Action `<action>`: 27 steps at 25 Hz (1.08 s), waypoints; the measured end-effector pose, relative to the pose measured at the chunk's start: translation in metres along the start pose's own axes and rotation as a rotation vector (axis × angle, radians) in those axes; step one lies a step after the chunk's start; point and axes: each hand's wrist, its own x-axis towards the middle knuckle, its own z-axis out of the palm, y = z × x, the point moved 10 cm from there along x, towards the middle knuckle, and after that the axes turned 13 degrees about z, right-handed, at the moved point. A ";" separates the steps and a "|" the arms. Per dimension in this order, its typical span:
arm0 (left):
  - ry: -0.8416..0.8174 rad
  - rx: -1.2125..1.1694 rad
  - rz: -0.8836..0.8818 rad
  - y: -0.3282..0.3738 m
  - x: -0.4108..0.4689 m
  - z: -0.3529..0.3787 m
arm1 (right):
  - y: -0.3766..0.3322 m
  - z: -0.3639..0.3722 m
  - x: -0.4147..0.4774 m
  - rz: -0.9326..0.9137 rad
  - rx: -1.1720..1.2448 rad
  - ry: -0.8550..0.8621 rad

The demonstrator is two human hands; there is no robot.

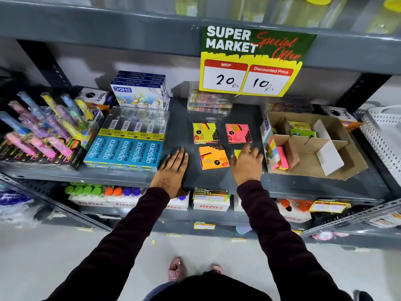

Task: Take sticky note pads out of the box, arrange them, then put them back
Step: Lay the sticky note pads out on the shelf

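Note:
Several sticky note pads lie on the grey shelf (178, 127): a yellow pad (205, 132) and a pink pad (238, 133) behind, an orange pad (213, 157) in front. My right hand (246, 165) rests on a fourth, yellow pad (237, 152), mostly hidden under my fingers. Just right of it stands the open cardboard box (355, 161) with dividers, holding more pads at its left and back. My left hand (173, 168) lies flat on the shelf, fingers together, left of the orange pad, holding nothing.
Blue Apsara pencil packs (125, 152) and a Doms box (138, 96) sit left of my left hand. Coloured pens (43, 131) fill the far left. Clear cases (209, 103) stand at the back. A price sign (251, 61) hangs above. A white basket (384, 135) is at right.

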 end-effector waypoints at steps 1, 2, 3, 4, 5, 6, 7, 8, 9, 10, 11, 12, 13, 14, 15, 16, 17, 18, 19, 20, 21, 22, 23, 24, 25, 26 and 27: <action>0.001 0.003 0.000 0.000 0.000 0.001 | 0.011 0.000 0.004 0.039 -0.014 -0.023; -0.002 -0.003 0.000 -0.001 -0.001 0.002 | 0.019 0.003 0.005 0.075 -0.011 -0.053; -0.007 -0.015 0.001 -0.001 -0.001 0.003 | 0.026 0.006 0.005 0.104 0.000 -0.087; -0.012 -0.027 0.002 -0.001 -0.001 0.003 | 0.029 0.010 0.003 0.123 0.006 -0.120; -0.014 -0.033 0.002 -0.001 -0.001 0.003 | 0.031 0.014 0.002 0.133 0.003 -0.142; -0.013 -0.035 0.003 -0.001 -0.001 0.003 | 0.031 0.016 0.001 0.137 -0.005 -0.150; -0.010 -0.037 0.004 -0.001 -0.001 0.003 | 0.031 0.017 0.001 0.137 -0.014 -0.144; -0.007 -0.040 0.004 -0.001 -0.001 0.003 | 0.031 0.016 0.001 0.136 -0.019 -0.135; -0.007 -0.044 0.004 -0.001 -0.001 0.002 | 0.031 0.015 0.002 0.136 -0.021 -0.128; -0.008 -0.046 0.003 -0.001 -0.001 0.002 | 0.030 0.015 0.003 0.134 -0.023 -0.125; -0.009 -0.048 0.002 -0.001 -0.001 0.003 | 0.030 0.015 0.003 0.132 -0.026 -0.126; -0.010 -0.049 0.002 -0.001 -0.001 0.003 | 0.030 0.015 0.003 0.131 -0.032 -0.128; -0.010 -0.049 0.002 -0.001 -0.001 0.003 | 0.030 0.016 0.003 0.129 -0.039 -0.129; -0.011 -0.048 0.002 -0.001 -0.001 0.002 | 0.030 0.016 0.003 0.128 -0.046 -0.130; -0.011 -0.046 0.002 -0.001 -0.001 0.002 | 0.030 0.016 0.003 0.126 -0.052 -0.131; -0.009 -0.043 0.002 -0.001 -0.001 0.002 | 0.029 0.017 0.003 0.125 -0.055 -0.135; -0.007 -0.040 0.003 -0.001 -0.001 0.002 | 0.029 0.018 0.003 0.123 -0.058 -0.139; -0.006 -0.038 0.003 -0.001 -0.001 0.002 | 0.029 0.018 0.003 0.123 -0.060 -0.143; -0.006 -0.035 0.001 -0.001 -0.001 0.002 | 0.029 0.019 0.004 0.124 -0.064 -0.145; -0.007 -0.032 -0.001 -0.001 -0.001 0.003 | 0.029 0.019 0.004 0.123 -0.069 -0.145; -0.006 -0.029 -0.004 -0.001 -0.001 0.003 | 0.029 0.019 0.004 0.122 -0.074 -0.144; -0.005 -0.028 -0.004 -0.001 -0.001 0.003 | 0.029 0.019 0.004 0.121 -0.076 -0.144; -0.004 -0.027 -0.004 -0.001 -0.001 0.003 | 0.028 0.019 0.004 0.120 -0.075 -0.144; -0.005 -0.026 -0.004 -0.001 -0.001 0.003 | 0.028 0.019 0.005 0.119 -0.074 -0.143; -0.005 -0.025 -0.005 -0.001 -0.001 0.003 | 0.028 0.018 0.005 0.118 -0.074 -0.142; -0.005 -0.025 -0.007 -0.001 -0.001 0.003 | 0.028 0.018 0.005 0.118 -0.074 -0.142; -0.004 -0.024 -0.010 -0.001 -0.001 0.003 | 0.028 0.018 0.005 0.119 -0.072 -0.143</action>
